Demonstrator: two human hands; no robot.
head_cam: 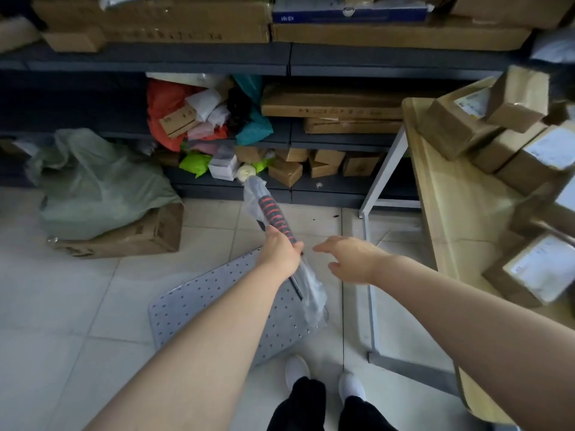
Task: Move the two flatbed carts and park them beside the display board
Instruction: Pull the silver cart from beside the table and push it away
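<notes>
While the flatbed cart (199, 309) stood on the pale floor tiles (62, 306) right in front of my white shoes (297, 368), its grey deck, dotted with small dark studs, lay angled away to my left. Its handle (273, 214) rose from the deck's right end and slanted up and away from me, toward the shelving. That handle had a black grip banded in red and was still wrapped in loose clear plastic.

My left hand (281, 253) was closed around the lower part of the grip, fingers curled over the plastic. My right hand (351, 259) hung just beside it, loosely spread, fingers pointing toward the handle but touching nothing.

To my right stood a light wooden table (435, 197) on grey metal legs, its near leg close to the cart's right end. Brown cardboard parcels (497, 141) with white labels were piled across its top.

Ahead of the cart ran dark metal shelving (217, 57). Its lower levels held a heap of coloured plastic mailer bags (193, 119), long flat cartons and small boxes, and large cartons filled the top shelf. On the floor to the left, a greenish translucent bag (96, 188) slumped over a cardboard box (130, 237), well apart from the cart.
</notes>
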